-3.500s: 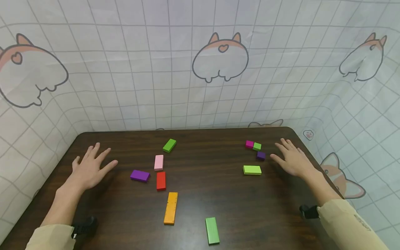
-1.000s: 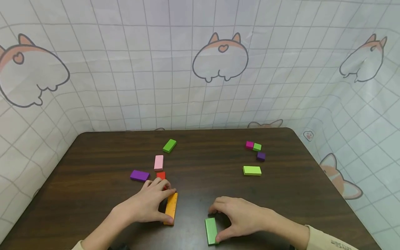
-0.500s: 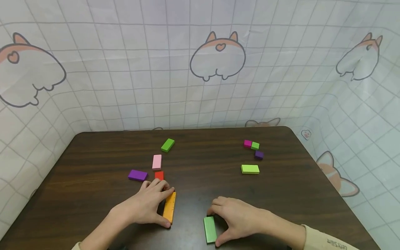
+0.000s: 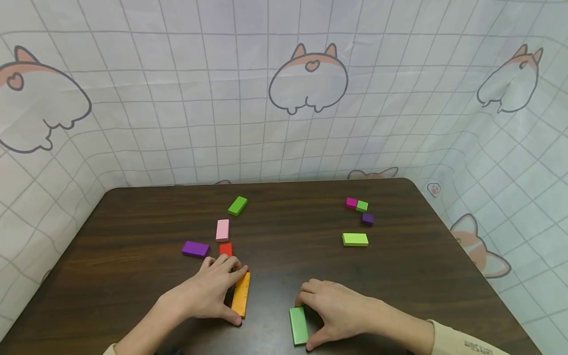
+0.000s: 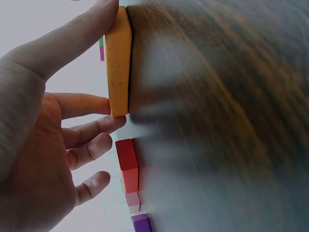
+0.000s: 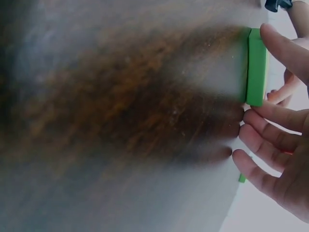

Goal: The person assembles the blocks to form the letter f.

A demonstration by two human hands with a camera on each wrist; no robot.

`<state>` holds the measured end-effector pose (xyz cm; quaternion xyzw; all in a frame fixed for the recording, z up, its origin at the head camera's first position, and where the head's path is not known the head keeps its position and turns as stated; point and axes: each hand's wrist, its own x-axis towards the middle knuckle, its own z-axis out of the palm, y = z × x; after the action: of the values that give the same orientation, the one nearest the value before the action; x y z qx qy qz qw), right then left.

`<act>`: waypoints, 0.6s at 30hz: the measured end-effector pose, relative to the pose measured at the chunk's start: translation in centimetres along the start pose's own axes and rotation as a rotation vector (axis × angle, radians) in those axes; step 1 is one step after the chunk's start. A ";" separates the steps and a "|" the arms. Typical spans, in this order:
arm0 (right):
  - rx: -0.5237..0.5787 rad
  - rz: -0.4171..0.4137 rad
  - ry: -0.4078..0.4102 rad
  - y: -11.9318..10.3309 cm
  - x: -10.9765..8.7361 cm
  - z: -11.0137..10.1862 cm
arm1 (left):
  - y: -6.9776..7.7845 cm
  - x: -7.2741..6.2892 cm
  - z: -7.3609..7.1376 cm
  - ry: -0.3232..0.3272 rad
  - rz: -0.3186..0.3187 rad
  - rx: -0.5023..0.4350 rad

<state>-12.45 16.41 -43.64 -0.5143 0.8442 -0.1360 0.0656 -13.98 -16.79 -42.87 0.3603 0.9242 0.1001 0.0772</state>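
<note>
An orange rectangular block (image 4: 241, 297) lies lengthwise between the thumb and index finger of the left hand (image 4: 205, 292). Seen from the left wrist, that thumb meets one end of the orange block (image 5: 119, 63) and the fingertips meet the other. To the right, the right hand (image 4: 337, 306) pinches a light green block (image 4: 299, 327) by its two ends, thumb at the near end. The right wrist view shows its remaining fingertips down at the tabletop beside the green block (image 6: 257, 70). A red block (image 4: 226, 249) sits just beyond the left fingers, partly covered by them.
Beyond the left hand lie a purple block (image 4: 195, 249), a pink block (image 4: 223, 230) and a green block (image 4: 237, 206). At the far right are a yellow-green block (image 4: 355, 240) and small magenta (image 4: 351, 203), green (image 4: 362, 206) and dark purple (image 4: 367, 219) cubes.
From spread at the table's sides, both hands have come inward to the orange and light green blocks. Over the last half second they have hardly moved.
</note>
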 end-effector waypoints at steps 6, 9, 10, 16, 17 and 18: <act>-0.029 -0.018 0.004 0.0 -0.1 0.3 | -0.1 0.0 0.1 -0.010 -0.003 -0.011; -0.037 -0.028 0.003 -0.1 -0.1 0.3 | -0.1 0.0 0.2 -0.009 -0.004 -0.017; -0.041 -0.032 0.004 -0.1 -0.1 0.3 | -0.2 0.0 0.3 -0.006 -0.005 -0.018; -0.070 -0.030 0.019 0.1 0.2 0.1 | -0.3 -0.1 0.4 0.008 -0.010 -0.024; -0.070 -0.027 0.020 0.1 0.3 0.0 | -0.3 -0.1 0.4 0.007 -0.010 -0.023; -0.071 -0.023 0.022 0.1 0.4 -0.1 | -0.3 0.0 0.3 0.007 -0.010 -0.022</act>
<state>-12.78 16.09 -43.51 -0.5243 0.8433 -0.1122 0.0366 -14.06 -16.94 -43.27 0.3545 0.9252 0.1109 0.0783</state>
